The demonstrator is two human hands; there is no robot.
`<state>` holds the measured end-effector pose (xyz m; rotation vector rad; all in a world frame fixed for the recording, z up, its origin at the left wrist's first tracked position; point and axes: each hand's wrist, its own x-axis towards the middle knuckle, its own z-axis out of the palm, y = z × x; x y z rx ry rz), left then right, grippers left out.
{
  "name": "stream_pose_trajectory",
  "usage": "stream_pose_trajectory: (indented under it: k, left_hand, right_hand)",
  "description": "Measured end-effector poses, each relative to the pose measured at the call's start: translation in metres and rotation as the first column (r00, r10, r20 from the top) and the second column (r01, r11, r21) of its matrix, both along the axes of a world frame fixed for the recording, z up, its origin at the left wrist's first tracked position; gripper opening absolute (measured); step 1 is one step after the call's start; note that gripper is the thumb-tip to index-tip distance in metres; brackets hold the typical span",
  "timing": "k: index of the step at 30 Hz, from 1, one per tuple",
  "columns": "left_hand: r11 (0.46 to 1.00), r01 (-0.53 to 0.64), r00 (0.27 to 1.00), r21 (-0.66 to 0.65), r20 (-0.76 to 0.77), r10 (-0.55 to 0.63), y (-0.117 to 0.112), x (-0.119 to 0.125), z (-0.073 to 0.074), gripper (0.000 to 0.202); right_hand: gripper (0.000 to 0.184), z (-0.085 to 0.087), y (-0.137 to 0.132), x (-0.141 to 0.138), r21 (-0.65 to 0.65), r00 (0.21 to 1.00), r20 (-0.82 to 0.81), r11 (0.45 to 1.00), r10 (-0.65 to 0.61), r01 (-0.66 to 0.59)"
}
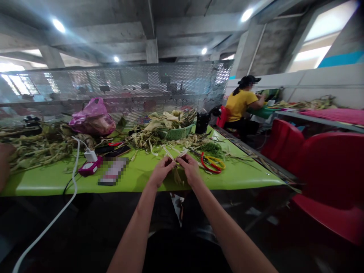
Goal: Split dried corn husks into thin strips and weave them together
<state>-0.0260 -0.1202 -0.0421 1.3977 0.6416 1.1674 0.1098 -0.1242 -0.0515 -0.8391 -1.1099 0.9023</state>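
Observation:
My left hand point(163, 169) and my right hand point(189, 166) meet over the front edge of the green table, thumbs and fingertips pinched. Between them are pale dried husk strips point(170, 153), whose light ends fan out above the fingers while darker ends hang below. Both hands are closed on these strips. Scissors with red and yellow handles point(211, 163) lie just right of my right hand. Behind the hands stands a green basket point(178, 132) heaped with dried husks point(166, 120). A small pile of green strands point(212, 150) is on the table at the right.
Left of my hands lie a phone point(113, 172), a purple power socket point(90, 165) with a white cable point(74, 182), and a pink plastic bag point(92, 117). A black cup point(202, 123) stands behind. Red chairs point(327, 170) and a seated person in yellow point(240, 104) are at right; another person's arm point(4, 163) shows at left.

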Motion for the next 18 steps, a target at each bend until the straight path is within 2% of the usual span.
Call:
stream_pose_trajectory:
  k: [5, 12, 18]
  left_hand:
    - [1.0, 0.019, 1.0, 0.022, -0.012, -0.019, 0.001, 0.001, -0.003, 0.033]
    - [0.996, -0.042, 0.984, 0.075, -0.17, 0.054, 0.006, 0.001, -0.008, 0.022]
    - [0.992, -0.002, 0.976, 0.129, -0.216, 0.03, 0.007, 0.001, -0.01, 0.019]
  right_hand:
    - [0.019, 0.003, -0.002, 0.0, -0.005, 1.0, -0.012, 1.0, 0.013, -0.013]
    - [0.023, 0.005, -0.002, -0.001, -0.032, 1.0, 0.0, 0.999, 0.023, -0.023]
    - [0.023, 0.003, -0.002, -0.001, -0.04, 1.0, 0.02, 0.999, 0.012, -0.011]
